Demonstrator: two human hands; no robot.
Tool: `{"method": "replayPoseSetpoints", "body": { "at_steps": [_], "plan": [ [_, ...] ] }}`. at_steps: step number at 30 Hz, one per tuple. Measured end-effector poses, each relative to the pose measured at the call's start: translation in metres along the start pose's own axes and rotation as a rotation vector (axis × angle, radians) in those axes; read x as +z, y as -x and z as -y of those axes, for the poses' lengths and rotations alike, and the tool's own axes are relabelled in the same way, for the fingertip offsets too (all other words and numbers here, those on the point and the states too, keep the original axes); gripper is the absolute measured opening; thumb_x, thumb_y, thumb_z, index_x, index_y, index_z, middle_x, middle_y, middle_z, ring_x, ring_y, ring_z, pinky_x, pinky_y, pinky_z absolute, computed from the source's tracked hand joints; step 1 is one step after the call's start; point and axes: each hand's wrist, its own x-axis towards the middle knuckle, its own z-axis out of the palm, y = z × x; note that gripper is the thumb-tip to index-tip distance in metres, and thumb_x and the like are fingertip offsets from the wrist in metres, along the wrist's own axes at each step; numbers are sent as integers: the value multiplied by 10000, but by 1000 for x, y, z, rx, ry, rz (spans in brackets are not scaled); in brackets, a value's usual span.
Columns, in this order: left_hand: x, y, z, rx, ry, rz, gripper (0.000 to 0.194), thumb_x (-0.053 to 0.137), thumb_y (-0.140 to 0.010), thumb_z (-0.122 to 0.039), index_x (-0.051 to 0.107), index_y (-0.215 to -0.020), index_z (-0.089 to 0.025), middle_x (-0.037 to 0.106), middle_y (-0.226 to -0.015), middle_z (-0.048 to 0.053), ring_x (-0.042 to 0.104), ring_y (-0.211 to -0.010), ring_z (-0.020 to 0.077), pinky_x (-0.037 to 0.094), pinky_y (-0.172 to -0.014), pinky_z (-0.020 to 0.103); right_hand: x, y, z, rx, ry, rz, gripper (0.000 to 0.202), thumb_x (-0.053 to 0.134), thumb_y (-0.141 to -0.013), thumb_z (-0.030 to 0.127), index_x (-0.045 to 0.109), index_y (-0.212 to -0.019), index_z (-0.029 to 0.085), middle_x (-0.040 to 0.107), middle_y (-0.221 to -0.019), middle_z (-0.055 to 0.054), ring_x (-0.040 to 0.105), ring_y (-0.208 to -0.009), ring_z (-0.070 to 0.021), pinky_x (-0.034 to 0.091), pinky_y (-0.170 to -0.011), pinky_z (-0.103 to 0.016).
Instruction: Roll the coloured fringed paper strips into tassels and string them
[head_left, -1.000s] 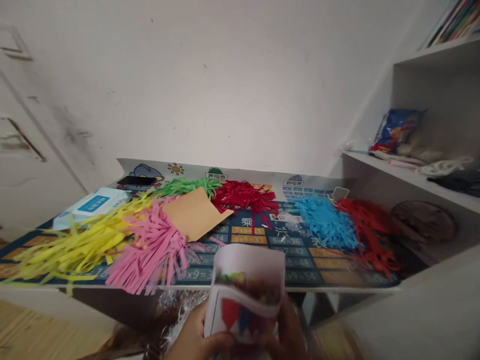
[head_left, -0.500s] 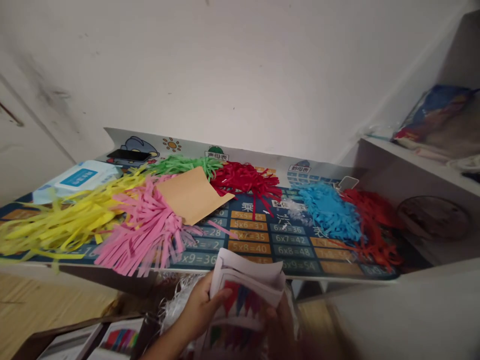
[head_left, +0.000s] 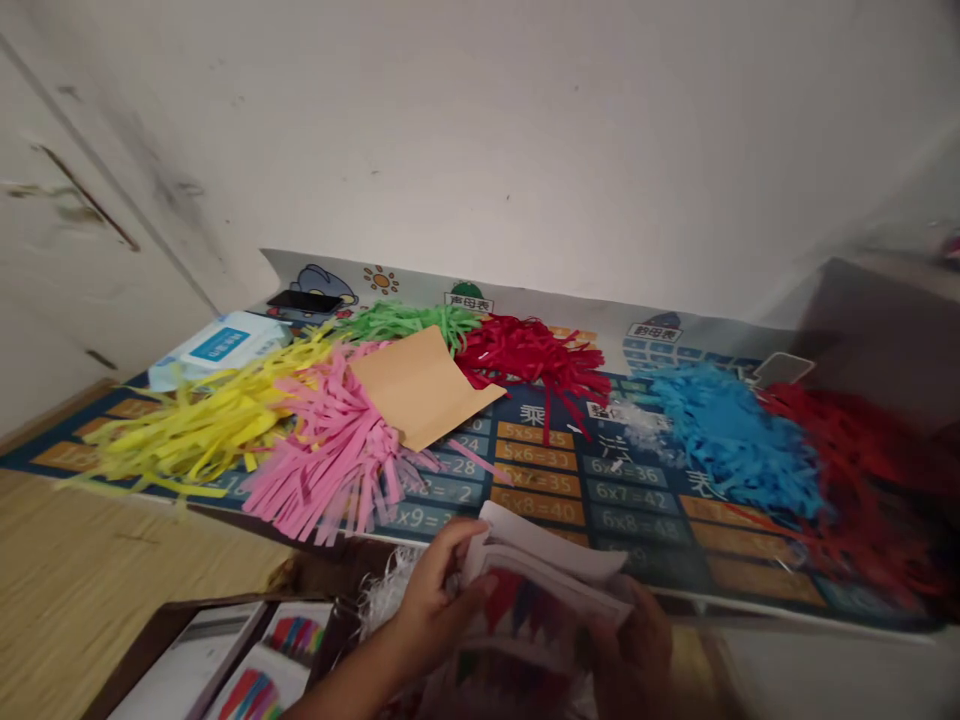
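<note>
Both hands grip a stack of printed paper cards (head_left: 551, 565) at the table's front edge. The top card carries a picture of coloured tassels; its lower part is blurred. My left hand (head_left: 439, 595) is closed on the left side, thumb on the printed face and fingers behind. My right hand (head_left: 634, 635), dark and partly smeared, is closed round the right side. Just beyond the stack lies a multiplication-table mat (head_left: 536, 505). White shredded strips (head_left: 386, 590) show behind my left forearm.
On the mat lie yellow (head_left: 217, 420), pink (head_left: 330, 455), green (head_left: 412, 322), dark red (head_left: 532, 355), blue (head_left: 739, 440) and red (head_left: 862, 480) paper strips. A brown envelope (head_left: 424, 385) overlaps the pink. A wipes pack (head_left: 221, 345) and phone (head_left: 304, 302) sit left. A box (head_left: 169, 610) holds more cards.
The view has swung, so the table's contents appear farther right and more of the box shows at lower left. Both hands still hold the card stack.
</note>
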Motion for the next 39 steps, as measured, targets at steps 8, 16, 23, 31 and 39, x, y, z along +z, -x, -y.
{"method": "replayPoseSetpoints", "body": {
  "at_steps": [8,16,23,31,39],
  "plan": [
    [-13,-17,-6,235,-161,45,122,664,-837,-171,618,-934,-229,614,-806,-12,571,-715,120,466,-671,201,1,-7,31,-204,136,-24,308,788,-705,349,685,-966,224,707,-923,-54,682,-830,-214,576,-702,-310],
    [-11,-29,-18,186,-248,126,94,644,-852,-190,689,-927,-225,699,-856,10,653,-739,114,507,-658,171,-4,-25,57,-234,126,125,203,757,-763,391,714,-893,241,725,-878,-56,700,-793,-204,584,-680,-279],
    [-11,-30,-15,264,-284,108,138,636,-868,-209,733,-964,-227,744,-930,44,709,-822,138,560,-716,186,-10,-32,74,-234,264,134,217,774,-719,456,759,-786,251,754,-811,-65,720,-776,-247,605,-703,-337],
    [-8,-31,-13,391,-367,31,192,628,-860,-130,729,-1003,-209,756,-1027,72,721,-931,151,562,-829,201,-14,-44,79,-405,379,208,113,730,-791,379,770,-844,288,758,-863,-37,721,-743,-206,600,-658,-283],
    [-6,-32,-16,445,-286,67,273,579,-870,-66,693,-1074,-207,746,-1063,68,714,-949,130,566,-842,197,-9,-40,80,-395,429,218,170,679,-838,354,767,-977,313,738,-1013,-53,712,-867,-216,597,-743,-300]
  ]
}}
